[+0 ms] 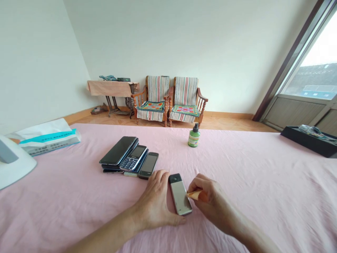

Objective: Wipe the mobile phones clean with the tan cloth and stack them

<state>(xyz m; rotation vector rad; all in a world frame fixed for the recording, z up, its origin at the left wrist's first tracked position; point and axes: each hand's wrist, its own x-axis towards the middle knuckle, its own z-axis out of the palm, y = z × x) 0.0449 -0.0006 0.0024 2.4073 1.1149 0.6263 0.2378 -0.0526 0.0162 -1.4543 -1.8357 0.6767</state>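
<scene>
A small silver phone (180, 195) lies back-up on the pink cloth (250, 182), its camera end pointing away from me. My left hand (155, 202) grips its left edge and near end, fingers curled around it. My right hand (206, 198) is pinched on a small orange cloth pad (195, 194) that touches the phone's right side. Just beyond my left hand sits a group of several phones (129, 158), some stacked, screens up.
A green bottle with a dark cap (194, 135) stands further back. A white and teal bag (48, 137) and a white object (13, 163) lie at the left. A black tray (308, 140) sits at the right edge. Two wooden chairs (170, 100) and a side table (112, 89) stand by the wall.
</scene>
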